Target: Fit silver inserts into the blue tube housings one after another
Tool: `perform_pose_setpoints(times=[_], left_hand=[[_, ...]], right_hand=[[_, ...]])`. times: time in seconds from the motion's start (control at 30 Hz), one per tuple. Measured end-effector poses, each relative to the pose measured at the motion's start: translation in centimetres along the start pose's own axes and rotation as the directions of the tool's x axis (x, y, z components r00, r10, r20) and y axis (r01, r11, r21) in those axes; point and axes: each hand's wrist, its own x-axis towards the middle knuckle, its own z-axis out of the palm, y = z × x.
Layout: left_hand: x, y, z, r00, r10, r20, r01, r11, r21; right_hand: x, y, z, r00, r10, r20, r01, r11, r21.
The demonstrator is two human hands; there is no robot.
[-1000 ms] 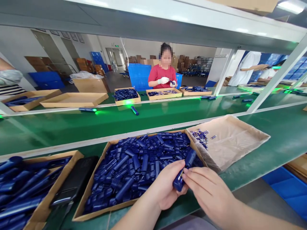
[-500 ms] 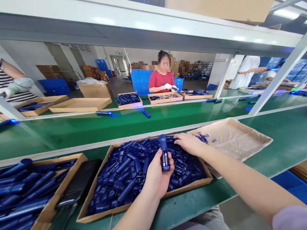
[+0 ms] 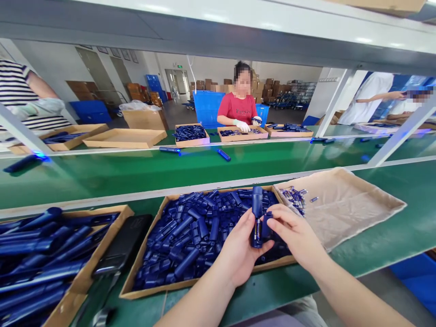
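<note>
My left hand is closed around a blue flashlight, held upright with its battery compartment uncovered and a battery showing inside. Pinched in my right hand is a small blue battery cover, right beside the open compartment. Some of the cover is hidden by my fingers. Both hands are above the right part of a cardboard tray heaped with similar blue covers. To the right, loose batteries lie in a beige lined tray.
At the left a cardboard box holds blue flashlights, with a black power bank beside it. Beyond runs a green belt carrying flashlights, some lit. A co-worker sits opposite behind several trays. A white shelf spans overhead.
My right hand has come from the tray of covers to the flashlight, now with a cover in it. The left hand still grips the flashlight. The view has shifted slightly.
</note>
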Motion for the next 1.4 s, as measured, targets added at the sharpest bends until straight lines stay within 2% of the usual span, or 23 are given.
perform_pose_setpoints(times=[0.1,0.2,0.3,0.43,0.57,0.67,0.73,0.8,0.9,1.07,1.2,1.27,1.33,1.4], left_hand=[[-0.1,-0.1,0.0,1.0,-0.01,0.026,0.01,1.0,-0.001],[-0.1,-0.2,0.0,0.999,0.004,0.035,-0.003,1.0,-0.014],[-0.1,-0.3,0.0,0.999,0.008,0.042,-0.008,1.0,-0.021],[-0.1,-0.2,0.1,0.999,0.003,0.045,-0.003,1.0,0.002],[-0.2,-0.2,0.3,0.998,-0.013,0.059,0.013,1.0,0.002],[-0.2,-0.4,0.3,0.999,-0.006,0.05,0.006,1.0,0.009],[-0.2,-0.6,0.2,0.999,0.015,0.048,-0.016,1.0,0.025],[-0.2,-0.8,0.1,0.997,0.045,0.064,-0.05,0.996,0.072],[-0.2,-1.0,0.1,0.993,0.087,0.083,-0.099,0.984,0.146],[-0.3,-1.1,0.2,0.991,0.039,0.124,-0.062,0.981,0.185],[-0.1,-1.4,0.1,0.995,0.02,0.096,-0.034,0.988,0.149],[0.0,-1.4,0.0,0.997,0.015,0.076,-0.025,0.991,0.135],[-0.1,-1.4,0.1,0.996,0.034,0.079,-0.045,0.989,0.142],[-0.2,-1.4,0.2,0.994,0.067,0.086,-0.079,0.986,0.15]], right_hand=[[-1.0,0.6,1.4,0.996,0.006,-0.089,-0.009,0.999,-0.031],[-1.3,1.1,1.7,0.989,0.002,-0.146,-0.021,0.992,-0.128],[-1.4,1.0,1.3,0.996,-0.032,-0.083,0.015,0.98,-0.197],[-1.4,0.5,0.6,1.0,-0.021,-0.006,0.02,0.985,-0.173],[-1.3,-0.1,0.0,0.998,-0.023,0.051,0.035,0.972,-0.234],[-1.5,-0.2,0.1,0.991,-0.122,0.06,0.136,0.924,-0.358],[-1.8,0.0,0.6,0.972,-0.235,0.006,0.21,0.855,-0.474],[-2.2,0.4,1.1,0.956,-0.284,-0.078,0.199,0.817,-0.541],[-2.6,0.5,1.5,0.959,-0.256,-0.122,0.152,0.827,-0.541],[-2.4,-0.3,0.9,0.952,-0.306,0.005,0.264,0.813,-0.52],[-2.1,-1.0,0.4,0.947,-0.32,0.005,0.287,0.841,-0.459],[-2.1,-1.3,0.4,0.959,-0.281,0.029,0.269,0.876,-0.401],[-2.0,-1.6,0.3,0.98,-0.189,0.07,0.201,0.929,-0.311],[-1.9,-1.9,0.3,0.987,-0.12,0.102,0.145,0.945,-0.294]])
